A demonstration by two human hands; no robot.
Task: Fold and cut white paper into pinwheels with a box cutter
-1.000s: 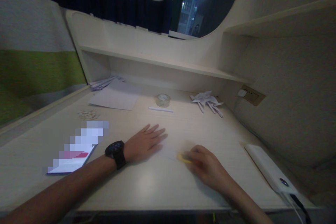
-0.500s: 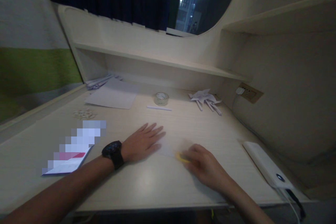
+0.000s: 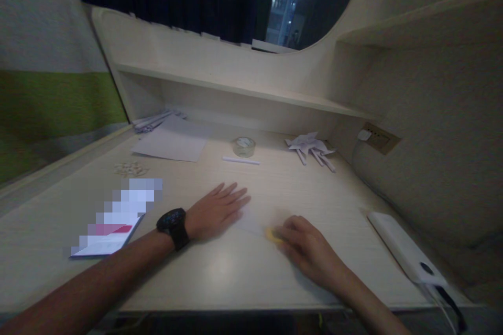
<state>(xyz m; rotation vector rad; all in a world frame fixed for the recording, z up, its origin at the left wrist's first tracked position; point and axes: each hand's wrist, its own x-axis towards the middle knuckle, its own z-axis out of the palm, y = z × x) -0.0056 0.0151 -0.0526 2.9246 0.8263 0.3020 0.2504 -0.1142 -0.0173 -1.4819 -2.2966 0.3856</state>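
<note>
One right hand [image 3: 308,248], fingers curled on one small yellow object [image 3: 272,234] on the pale bench [image 3: 220,272]; one left hand [image 3: 215,209], flat and released, wearing one black watch [image 3: 173,226]. One booklet [image 3: 106,241], one power bank [image 3: 404,251]. Beyond: one tape roll [image 3: 244,146], one white stick [image 3: 240,160], one paper sheet [image 3: 173,141], one shelf [image 3: 236,91], curtained window [image 3: 283,0].

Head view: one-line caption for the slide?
Left hand flat on the desk; right hand holds a small yellow object beside it.
</note>
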